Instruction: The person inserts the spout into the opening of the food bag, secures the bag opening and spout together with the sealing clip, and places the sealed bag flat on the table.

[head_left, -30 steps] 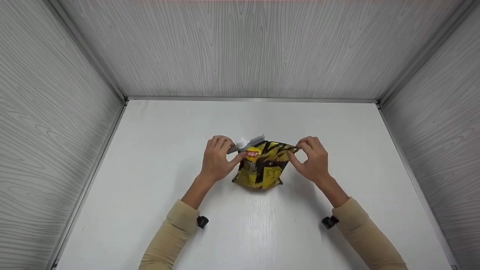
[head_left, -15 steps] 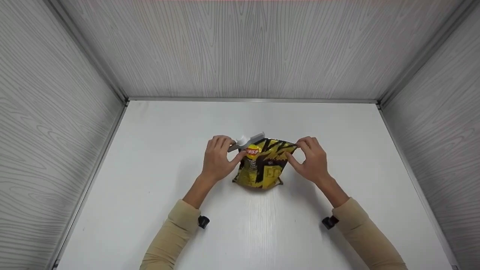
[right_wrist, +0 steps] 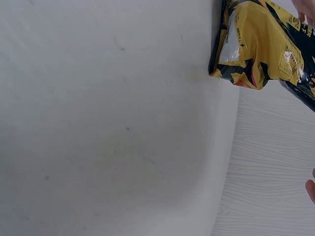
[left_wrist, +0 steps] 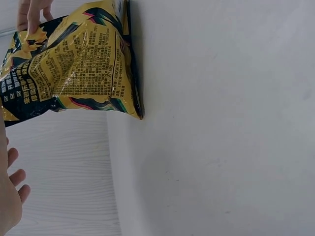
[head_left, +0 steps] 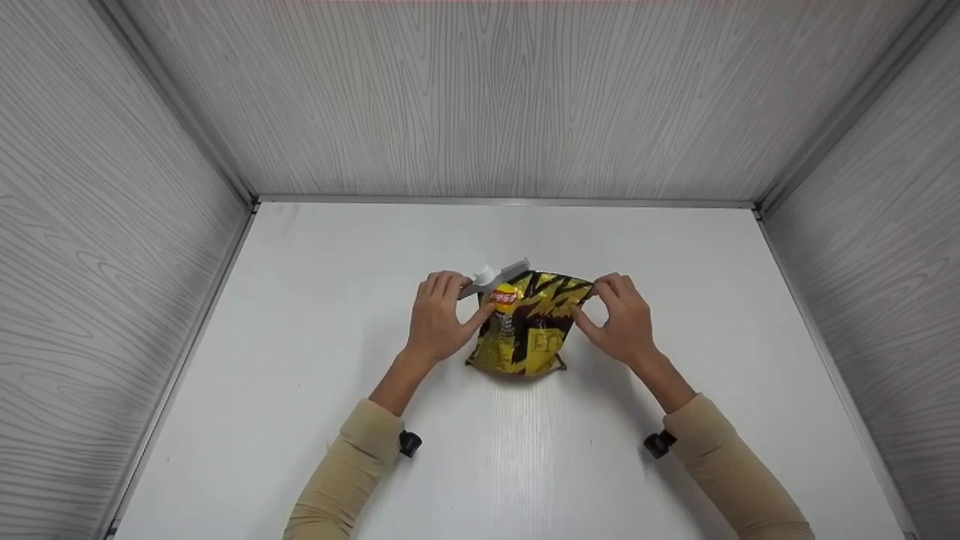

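A yellow and black bag of chips (head_left: 536, 322) with a red logo stands on the white table between my hands. Along the left part of its top edge lies a grey bag clip (head_left: 514, 271) with a white cap (head_left: 485, 275). My left hand (head_left: 437, 315) pinches the bag's upper left corner, thumb on the front, fingertips at the clip's left end. At the upper right corner, my right hand (head_left: 624, 319) pinches the bag between thumb and fingers. In the left wrist view, dense print covers the bag (left_wrist: 88, 64). Neither wrist view shows the clip.
Grey wood-grain panels rise at the back (head_left: 480, 97), left (head_left: 97, 247) and right (head_left: 870, 225) of the white table (head_left: 517, 465). A metal strip (head_left: 375, 199) runs along the table's back edge.
The bag's top edge and the clip have shifted slightly up and away from me. Both hands keep their pinch and have barely moved; the bag's bottom stays in place.
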{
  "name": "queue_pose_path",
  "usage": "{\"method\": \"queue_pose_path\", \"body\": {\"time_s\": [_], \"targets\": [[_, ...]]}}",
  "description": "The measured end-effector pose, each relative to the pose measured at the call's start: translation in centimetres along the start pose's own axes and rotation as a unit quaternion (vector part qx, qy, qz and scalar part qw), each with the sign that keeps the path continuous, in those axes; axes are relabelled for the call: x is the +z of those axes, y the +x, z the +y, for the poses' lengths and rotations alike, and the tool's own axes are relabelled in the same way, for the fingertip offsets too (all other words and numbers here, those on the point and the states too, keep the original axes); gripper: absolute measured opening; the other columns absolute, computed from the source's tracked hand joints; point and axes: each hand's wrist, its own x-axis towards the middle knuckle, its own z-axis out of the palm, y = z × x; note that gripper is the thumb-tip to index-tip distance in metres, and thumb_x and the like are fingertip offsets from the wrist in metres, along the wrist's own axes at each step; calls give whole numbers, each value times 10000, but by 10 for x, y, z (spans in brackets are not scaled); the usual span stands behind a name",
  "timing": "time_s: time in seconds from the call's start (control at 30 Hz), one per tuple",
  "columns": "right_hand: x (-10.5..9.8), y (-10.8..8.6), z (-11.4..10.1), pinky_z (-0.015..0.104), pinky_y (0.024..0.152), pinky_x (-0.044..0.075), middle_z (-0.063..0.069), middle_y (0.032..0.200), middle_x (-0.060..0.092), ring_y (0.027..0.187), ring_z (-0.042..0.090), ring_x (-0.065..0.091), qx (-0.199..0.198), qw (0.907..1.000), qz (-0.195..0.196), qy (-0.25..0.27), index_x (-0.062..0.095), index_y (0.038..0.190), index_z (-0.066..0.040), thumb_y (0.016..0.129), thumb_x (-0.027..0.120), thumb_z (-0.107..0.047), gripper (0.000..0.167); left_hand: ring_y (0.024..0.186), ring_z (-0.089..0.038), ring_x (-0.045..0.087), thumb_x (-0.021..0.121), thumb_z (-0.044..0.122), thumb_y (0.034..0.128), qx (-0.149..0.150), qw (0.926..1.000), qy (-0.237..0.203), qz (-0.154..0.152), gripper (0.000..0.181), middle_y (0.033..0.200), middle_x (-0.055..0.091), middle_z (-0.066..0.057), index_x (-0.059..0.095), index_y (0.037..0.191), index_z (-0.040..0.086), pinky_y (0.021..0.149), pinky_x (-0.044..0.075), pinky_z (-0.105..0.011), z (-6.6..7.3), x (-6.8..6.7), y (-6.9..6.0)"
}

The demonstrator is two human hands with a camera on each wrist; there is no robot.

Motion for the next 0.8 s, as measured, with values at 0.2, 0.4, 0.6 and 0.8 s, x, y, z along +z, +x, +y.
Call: {"method": "queue_pose_path", "body": {"time_s": [0.2, 0.4, 0.6, 0.8], "targets": [[0, 0, 1, 474, 750, 562, 138, 1018, 650, 925, 319, 627, 101, 9999, -137, -4, 658, 970, -35, 879, 834, -330, 355, 1126, -277, 582, 746, 564, 922, -44, 10000, -1, -73, 607, 1180, 653, -101, 633, 1246, 63, 978, 493, -446, -1, 3, 0], [2, 0, 1, 484, 730, 547, 143, 1014, 642, 902, 332, 616, 74, 9998, -155, -50, 654, 985, -42, 865, 850, -330, 368, 1147, -280, 586, 745, 602, 908, -1, 9999, 131, -63, 661, 1222, 649, -102, 630, 1285, 72, 987, 491, -453, -2, 6, 0], [5, 2, 0, 486, 765, 552, 154, 1042, 650, 944, 343, 624, 247, 9993, -290, -25, 660, 1021, -34, 892, 828, -359, 388, 1197, -287, 572, 729, 635, 906, -110, 9998, 66, -123, 706, 1277, 632, -108, 620, 1324, 76, 1013, 478, -463, -4, 9, 1], [7, 1, -1, 481, 750, 545, 151, 1037, 647, 930, 336, 616, 329, 9987, -394, -48, 668, 1028, -26, 892, 824, -358, 391, 1204, -290, 565, 731, 640, 900, -195, 9996, 102, -151, 719, 1293, 621, -106, 619, 1333, 79, 1029, 469, -480, -5, 11, 2]]}}
